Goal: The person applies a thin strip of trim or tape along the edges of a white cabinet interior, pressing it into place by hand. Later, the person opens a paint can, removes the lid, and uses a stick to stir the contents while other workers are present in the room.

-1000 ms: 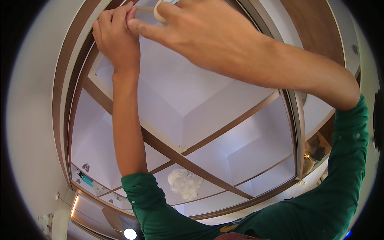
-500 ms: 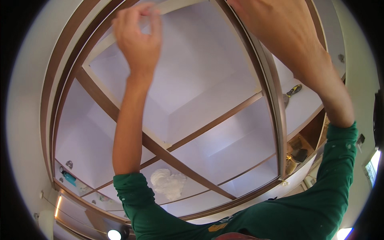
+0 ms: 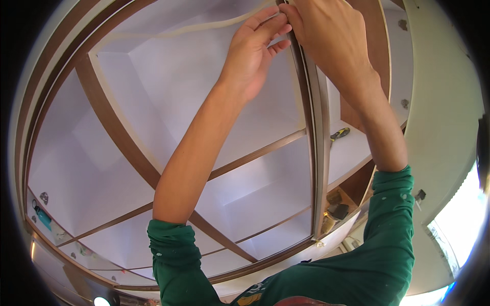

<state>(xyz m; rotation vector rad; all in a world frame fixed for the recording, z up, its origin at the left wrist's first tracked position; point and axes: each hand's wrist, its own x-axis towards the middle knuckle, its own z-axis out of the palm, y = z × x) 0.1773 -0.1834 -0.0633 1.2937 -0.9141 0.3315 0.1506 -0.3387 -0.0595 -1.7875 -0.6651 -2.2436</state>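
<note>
A pale strip that looks like masking tape bows loosely across the top of the large white compartment. Its right end runs to my fingers at the brown upright. My right hand is bent over the upright at the top, thumb and finger pinched at the strip's end; the exact grip is partly hidden. My left hand reaches up beside it, fingers apart, the tips close to the strip and the right fingers. Similar pale tape lines the compartment's left edge.
White shelf compartments with brown dividers fill the view. Right of the upright, a scraper with a black and yellow handle lies on a shelf. Small items sit lower down. A teal bottle stands at the far left.
My left hand has moved right to meet my right hand at the upright. The top strip now sags in a curve. The view has shifted, and a white plastic bundle on a lower shelf is now hidden.
</note>
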